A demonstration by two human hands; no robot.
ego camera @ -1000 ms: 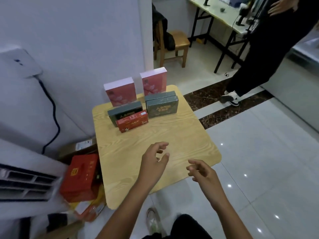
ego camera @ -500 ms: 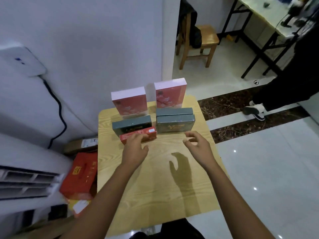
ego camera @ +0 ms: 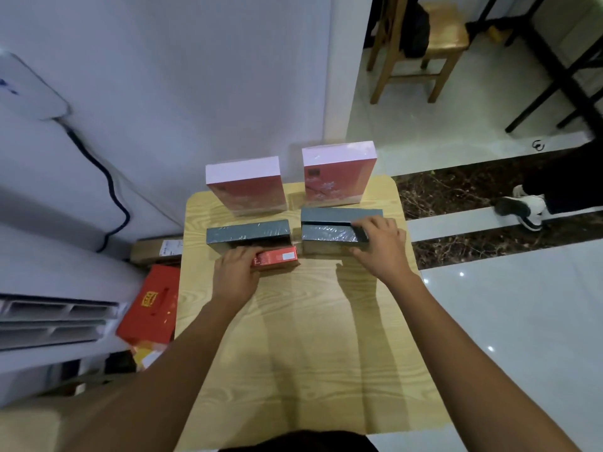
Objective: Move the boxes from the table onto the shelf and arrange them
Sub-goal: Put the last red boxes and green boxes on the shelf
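Observation:
On the small wooden table (ego camera: 310, 337) stand two pink boxes, one at the left (ego camera: 244, 184) and one at the right (ego camera: 337, 172), upright at the far edge. In front of them lie a dark green box (ego camera: 248, 230) on the left and two dark green boxes on the right, the nearer (ego camera: 326, 236) ahead of the farther (ego camera: 339, 214). A small red box (ego camera: 277, 256) lies before the left green one. My left hand (ego camera: 236, 274) grips the red box at its left end. My right hand (ego camera: 380, 246) grips the right end of the nearer green box.
A white wall rises behind the table. A red carton (ego camera: 150, 305) and a brown parcel (ego camera: 156, 251) lie on the floor at the left, beside a white appliance (ego camera: 49, 321) with a black cable. A wooden chair (ego camera: 434, 44) and a person's shoe (ego camera: 522, 208) are at the right.
Both hands have reached forward over the table. My left hand has closed round the red box and my right hand round the nearer right green box. The camera has moved closer.

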